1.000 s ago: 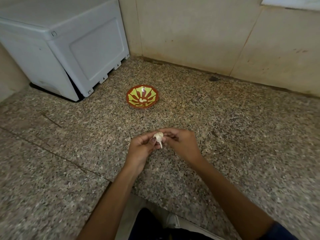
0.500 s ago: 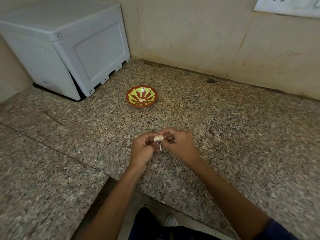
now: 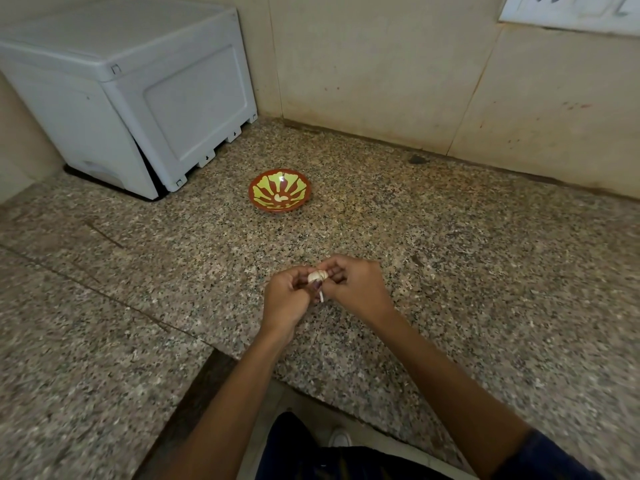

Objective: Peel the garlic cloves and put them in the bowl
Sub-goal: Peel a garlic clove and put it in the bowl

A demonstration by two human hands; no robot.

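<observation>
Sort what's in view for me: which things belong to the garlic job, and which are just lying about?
Job:
garlic, pinched between left hand and right hand
patterned bowl, one pale piece inside, apparently a clove

Lying about:
grey appliance
wall socket plate
dark speck by the wall

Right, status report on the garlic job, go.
Left hand and right hand both pinch garlic above the counter. Skin partly on. Bowl ahead holds one pale piece. Path to bowl unobstructed.
</observation>
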